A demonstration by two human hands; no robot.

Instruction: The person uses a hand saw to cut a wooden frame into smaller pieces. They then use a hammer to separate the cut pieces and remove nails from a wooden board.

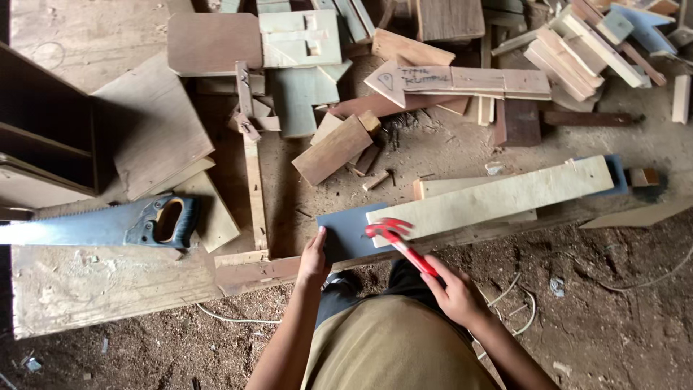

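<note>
Nearest the camera, the right hand (455, 289) is closed around the shaft of a red claw hammer (395, 238), whose blurred head lies over the near end of a long pale wooden plank (498, 195). The left hand (314, 256) presses flat, fingers together and holding nothing, on the near left corner of a grey-blue flat board (346, 231) that lies under the plank; most of this board is hidden by the plank, and only its left end and a far right corner show. Both pieces rest along the near edge of a rough, dusty wooden workbench (94, 285), above a floor strewn with sawdust. The person's arms are cut off at the bottom edge, and olive clothing fills the space between them. At the left of the bench lies a handsaw with a blue blade and dark handle (123, 224), its tip cut off by the frame. Beyond it sits a thin upright wooden strip (254, 195), then a brown rectangular block (332, 150). Towards the far edge a jumble of offcut boards (462, 79) overlaps, pale, brown and greenish, many partly covered.
</note>
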